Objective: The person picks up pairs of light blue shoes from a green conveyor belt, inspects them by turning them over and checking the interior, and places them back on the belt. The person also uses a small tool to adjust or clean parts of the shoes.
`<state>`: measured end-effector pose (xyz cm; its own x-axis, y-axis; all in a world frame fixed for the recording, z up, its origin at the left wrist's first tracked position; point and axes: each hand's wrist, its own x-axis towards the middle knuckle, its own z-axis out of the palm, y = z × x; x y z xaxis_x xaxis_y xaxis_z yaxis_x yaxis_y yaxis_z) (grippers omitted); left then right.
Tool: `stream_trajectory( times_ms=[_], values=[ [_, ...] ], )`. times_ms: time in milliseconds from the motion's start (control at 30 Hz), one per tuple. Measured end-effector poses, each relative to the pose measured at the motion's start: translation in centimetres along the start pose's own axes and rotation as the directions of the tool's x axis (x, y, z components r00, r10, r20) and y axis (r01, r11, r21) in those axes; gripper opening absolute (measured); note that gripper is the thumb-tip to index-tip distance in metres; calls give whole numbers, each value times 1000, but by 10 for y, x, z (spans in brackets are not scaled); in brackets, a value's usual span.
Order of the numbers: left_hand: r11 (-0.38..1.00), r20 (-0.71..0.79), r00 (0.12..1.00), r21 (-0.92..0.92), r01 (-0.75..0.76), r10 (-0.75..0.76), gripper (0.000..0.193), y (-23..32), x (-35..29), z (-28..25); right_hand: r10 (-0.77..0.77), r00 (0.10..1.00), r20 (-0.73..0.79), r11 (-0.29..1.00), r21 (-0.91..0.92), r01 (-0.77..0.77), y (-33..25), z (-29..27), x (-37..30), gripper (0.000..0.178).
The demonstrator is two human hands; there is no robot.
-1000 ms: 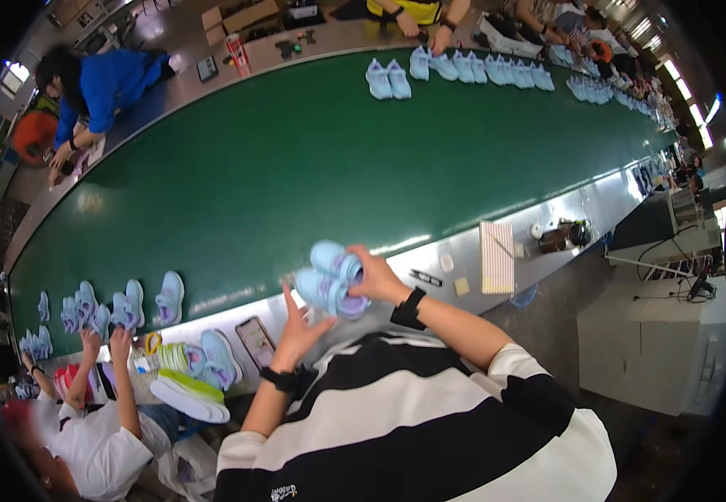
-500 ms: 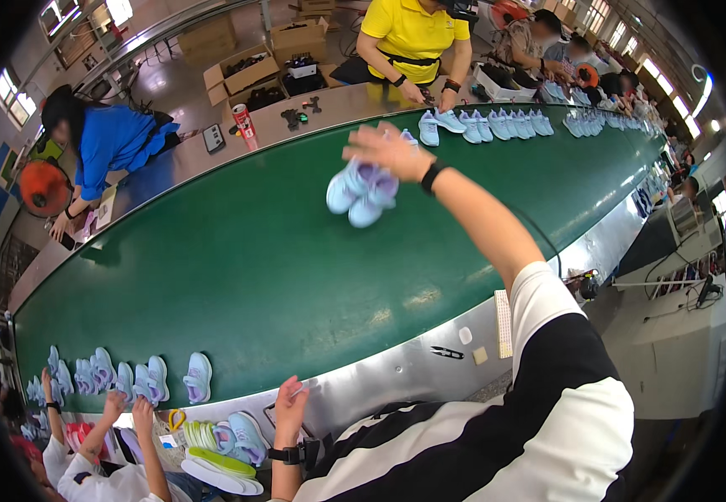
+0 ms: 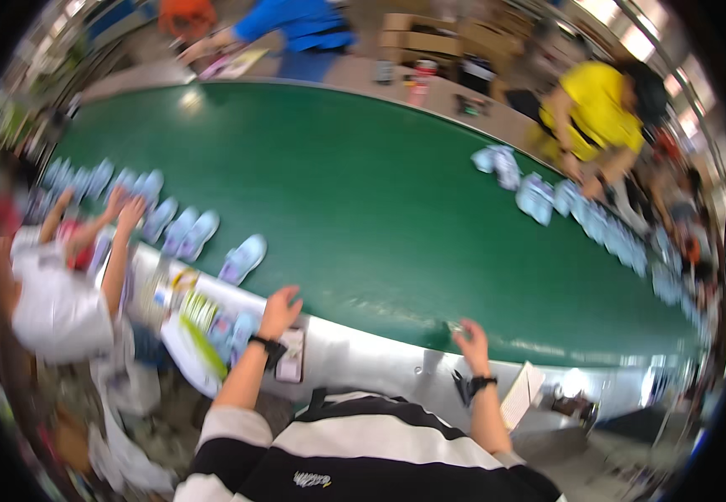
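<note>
My left hand (image 3: pixel 280 312) hovers over the near edge of the green conveyor belt (image 3: pixel 363 209), fingers loosely apart and holding nothing. My right hand (image 3: pixel 472 345) is also at that edge, fingers curved and apart, blurred by motion; I see nothing held in it. Beyond it, on the far side of the belt, lies a pair of light blue shoes (image 3: pixel 498 164), with another light blue pair (image 3: pixel 535 199) beside it. The shoe nearest my left hand is a single light blue one (image 3: pixel 243 258) to its left. Dark thread snips (image 3: pixel 461 388) lie by my right wrist.
A co-worker in yellow (image 3: pixel 595 109) handles shoes at the far right. On the left, a co-worker in white (image 3: pixel 60 293) reaches toward a row of shoes (image 3: pixel 187 233). A phone-like flat object (image 3: pixel 291 356) and green-white soles (image 3: pixel 191 351) lie near my left forearm.
My right hand has left the pair of shoes on the belt and come back to the near edge. My left hand has moved forward to the belt edge. The view has turned left.
</note>
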<state>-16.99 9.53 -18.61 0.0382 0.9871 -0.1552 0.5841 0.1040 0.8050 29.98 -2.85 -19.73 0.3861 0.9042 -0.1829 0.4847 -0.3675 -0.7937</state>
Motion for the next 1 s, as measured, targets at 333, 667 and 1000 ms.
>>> stream_trajectory(
  times_ms=[333,667,1000],
  values=[
    [818,-307,938,491,300,-159,100,-96,82,-86,-80,915,395,954,-236,185,-36,19,-82,53],
    [568,-644,727,515,642,-238,79,-138,140,-134,-22,793,609,947,-241,212,-44,39,-112,54],
    [723,-286,929,587,364,-236,92,-24,112,-77,36,685,728,908,-310,282,-17,65,-112,56]
  ],
)
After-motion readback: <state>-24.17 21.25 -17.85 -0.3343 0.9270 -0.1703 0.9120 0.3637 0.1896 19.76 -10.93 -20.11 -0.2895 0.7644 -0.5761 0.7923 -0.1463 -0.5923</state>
